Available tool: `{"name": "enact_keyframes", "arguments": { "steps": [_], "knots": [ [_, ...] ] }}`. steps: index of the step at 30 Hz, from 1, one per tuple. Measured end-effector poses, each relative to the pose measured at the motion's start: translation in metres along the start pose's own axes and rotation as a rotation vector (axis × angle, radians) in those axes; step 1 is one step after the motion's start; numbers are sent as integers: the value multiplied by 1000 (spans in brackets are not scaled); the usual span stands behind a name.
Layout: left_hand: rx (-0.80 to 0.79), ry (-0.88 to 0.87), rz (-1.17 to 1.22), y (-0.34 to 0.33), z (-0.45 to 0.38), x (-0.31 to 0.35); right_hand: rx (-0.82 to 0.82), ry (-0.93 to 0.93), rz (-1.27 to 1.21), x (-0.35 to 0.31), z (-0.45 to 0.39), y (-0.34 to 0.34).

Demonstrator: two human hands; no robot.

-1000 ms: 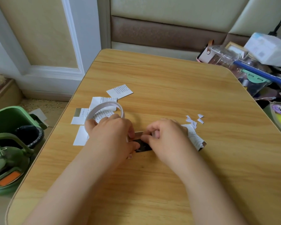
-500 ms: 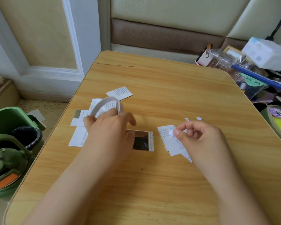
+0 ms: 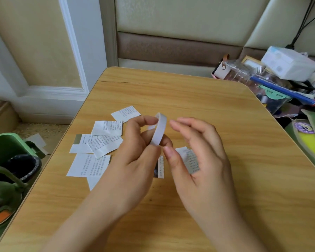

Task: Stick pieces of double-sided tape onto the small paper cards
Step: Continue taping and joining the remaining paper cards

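Bare wood-grain laminate fills the lower frame, where both forearms enter the table from the bottom edge. At centre, the left hand holds the roll of double-sided tape raised above the surface, fingers curled round its rim, index tip on the upper edge. The right hand sits just beside the roll, fingers loosely extended and holding nothing, thumb close to the roll's lower edge.

Assessment: the step in hand appears to be finding and lifting the free tape end. Recommended practice: steady the roll with the left hand, pick the end with a right fingernail, draw off a short length only, and keep the adhesive off the fingertips.

Beneath the hands, partly hidden, lie a card with a dark picture and a printed paper card to its right. Whether either carries tape cannot be told. Press any new piece flat inside a card's edges.

Left of centre, a loose pile of printed paper cards overlaps on the table, one further card lying apart beyond it.

Lower left, off the table, stands a green bin. Upper right holds stacked stationery clutter.
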State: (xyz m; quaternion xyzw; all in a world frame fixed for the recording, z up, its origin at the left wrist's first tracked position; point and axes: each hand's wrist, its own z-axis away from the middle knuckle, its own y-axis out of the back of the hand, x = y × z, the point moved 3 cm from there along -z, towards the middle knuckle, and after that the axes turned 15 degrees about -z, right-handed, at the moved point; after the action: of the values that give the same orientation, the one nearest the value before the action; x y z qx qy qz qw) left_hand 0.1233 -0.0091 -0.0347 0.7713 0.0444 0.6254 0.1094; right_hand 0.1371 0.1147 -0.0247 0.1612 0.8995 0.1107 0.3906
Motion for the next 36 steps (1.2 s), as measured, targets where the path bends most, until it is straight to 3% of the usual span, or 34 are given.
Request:
{"name": "enact_keyframes", "arguments": {
  "steps": [8,17,25,36],
  "knots": [
    [-67,-50,35,-7,3,3,31,23,35,1,-1,3],
    [-111,-121,-144,-5,5,9,95,90,114,1,2,7],
    [-31,-136,-377,-3,5,7,157,109,110,2,5,5],
    [32,-102,-461,1,6,8,175,-153,-94,10,4,6]
  ]
}}
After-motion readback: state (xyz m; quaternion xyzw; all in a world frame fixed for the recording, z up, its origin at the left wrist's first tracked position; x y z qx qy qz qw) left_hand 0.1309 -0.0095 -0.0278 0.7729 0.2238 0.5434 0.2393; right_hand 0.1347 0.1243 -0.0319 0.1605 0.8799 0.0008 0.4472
